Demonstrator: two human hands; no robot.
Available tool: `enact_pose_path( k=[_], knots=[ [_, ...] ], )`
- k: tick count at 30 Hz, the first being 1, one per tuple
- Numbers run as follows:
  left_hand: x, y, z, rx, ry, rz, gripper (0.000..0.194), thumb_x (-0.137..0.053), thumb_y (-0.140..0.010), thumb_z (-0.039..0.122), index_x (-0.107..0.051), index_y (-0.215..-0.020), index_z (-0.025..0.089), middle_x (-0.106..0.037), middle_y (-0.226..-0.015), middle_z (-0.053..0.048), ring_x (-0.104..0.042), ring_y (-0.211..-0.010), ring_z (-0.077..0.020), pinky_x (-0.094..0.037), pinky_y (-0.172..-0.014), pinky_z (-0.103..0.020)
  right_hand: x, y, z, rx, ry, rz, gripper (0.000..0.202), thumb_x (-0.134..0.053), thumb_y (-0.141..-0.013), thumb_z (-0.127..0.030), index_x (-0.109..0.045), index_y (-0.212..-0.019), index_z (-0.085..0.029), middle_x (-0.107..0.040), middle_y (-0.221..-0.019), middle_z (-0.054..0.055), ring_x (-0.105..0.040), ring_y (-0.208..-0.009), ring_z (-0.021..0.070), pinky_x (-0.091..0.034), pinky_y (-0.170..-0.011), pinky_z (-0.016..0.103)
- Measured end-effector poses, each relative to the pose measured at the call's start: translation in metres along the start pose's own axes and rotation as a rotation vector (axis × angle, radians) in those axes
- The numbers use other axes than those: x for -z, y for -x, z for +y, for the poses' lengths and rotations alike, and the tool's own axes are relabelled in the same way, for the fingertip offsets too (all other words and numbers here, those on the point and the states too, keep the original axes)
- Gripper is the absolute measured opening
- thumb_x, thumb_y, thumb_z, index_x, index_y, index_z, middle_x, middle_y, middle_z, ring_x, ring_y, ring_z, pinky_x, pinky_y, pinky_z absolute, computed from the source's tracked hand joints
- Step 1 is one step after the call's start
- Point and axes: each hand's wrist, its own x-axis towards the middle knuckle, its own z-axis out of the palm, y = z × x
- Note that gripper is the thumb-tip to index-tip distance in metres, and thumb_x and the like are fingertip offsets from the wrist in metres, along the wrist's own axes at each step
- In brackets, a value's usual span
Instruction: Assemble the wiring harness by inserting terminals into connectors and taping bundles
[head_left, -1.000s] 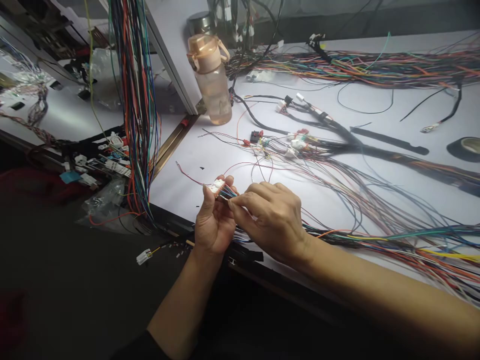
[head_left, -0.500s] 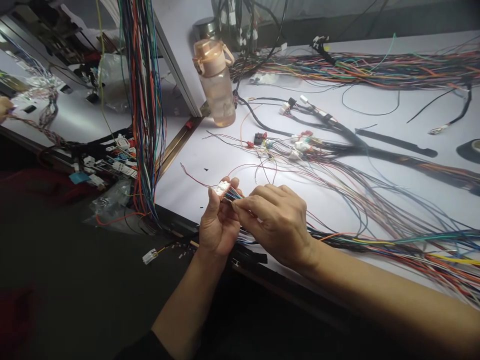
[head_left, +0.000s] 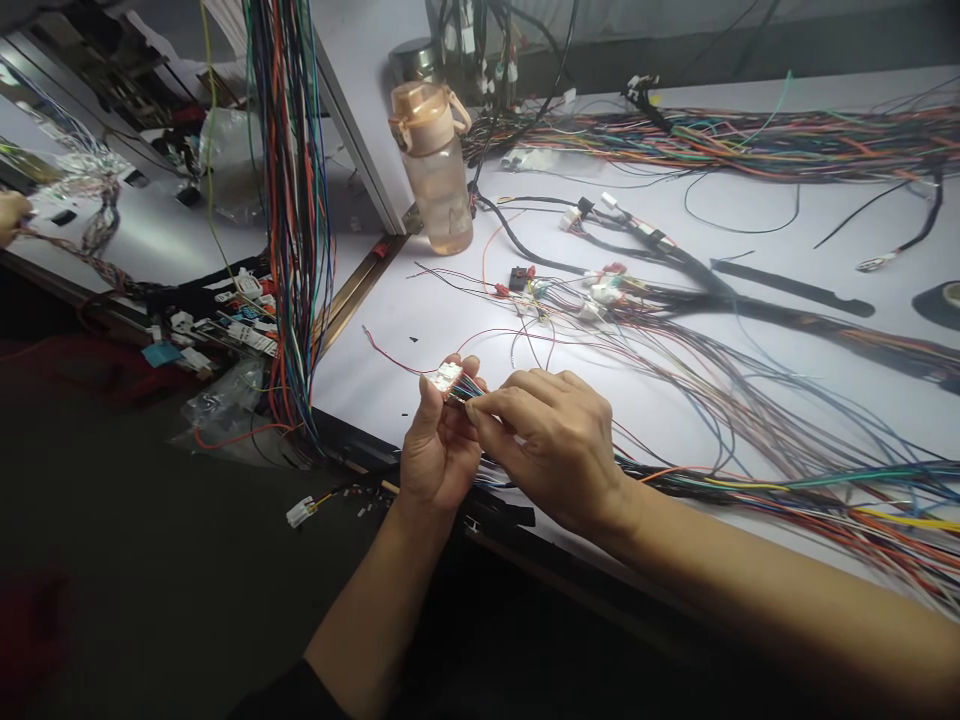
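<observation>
Over the table (head_left: 360, 375), your right hand (head_left: 551, 440) is pinching a wire, seemingly, behind the connector, while your left hand (head_left: 439, 462) is clamping the connector (head_left: 448, 376). You're apparently guiding the wire in, the next move calling for fine alignment.

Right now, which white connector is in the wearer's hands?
The white connector in the left hand, its wires running toward the right hand. The lower connector, past the table's edge, touches neither hand.
</observation>
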Motion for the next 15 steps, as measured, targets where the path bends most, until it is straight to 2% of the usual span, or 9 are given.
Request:
enact_pose_path(
  k=[7, 15],
  knots=[
    [0.0011, -0.0003, 0.0002, -0.003, -0.029, -0.017, 0.025, -0.061, -0.088, 0.040, -0.066, -0.102, 0.020, -0.072, -0.102, -0.002, -0.067, -0.081, -0.0104, -0.055, -0.076, -0.021, 0.0009, -0.0012, -0.0006, -0.019, -0.008, 0.000, 0.021, -0.058, -0.086, -0.020, -0.067, -0.067, -0.020, -0.058, -0.059, -0.003, -0.050, -0.055, 0.0092, -0.027, -0.057, 0.027],
    [0.0061, -0.0016, -0.0013, -0.030, -0.056, -0.029, 0.027, -0.066, -0.085, 0.040, -0.066, -0.103, 0.021, -0.072, -0.103, -0.002, -0.068, -0.086, -0.0115, -0.055, -0.081, -0.023, 0.0069, -0.0045, -0.0006, -0.117, -0.111, -0.066, 0.020, -0.059, -0.084, -0.020, -0.068, -0.066, -0.020, -0.059, -0.059, -0.003, -0.049, -0.055, 0.0087, -0.031, -0.058, 0.025]
  ],
)
